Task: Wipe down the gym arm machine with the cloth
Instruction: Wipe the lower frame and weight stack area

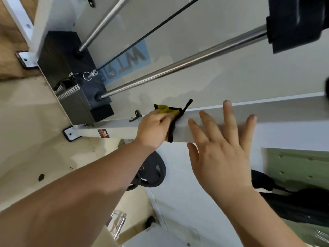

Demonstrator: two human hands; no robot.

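Wiping the white frame beam (pixel 277 120) of the gym arm machine looks like the step in hand: the left hand (pixel 153 129) grips the yellow, black-edged cloth (pixel 164 109) and presses it onto the beam, just beside the right hand (pixel 219 150). The right hand's fingers are straight and spread, holding nothing and apparently bracing on the same beam. The next move probably calls for sliding the cloth along the beam under steady pressure, either away from the right hand toward the weight stack (pixel 71 82), or toward it once it lifts clear.
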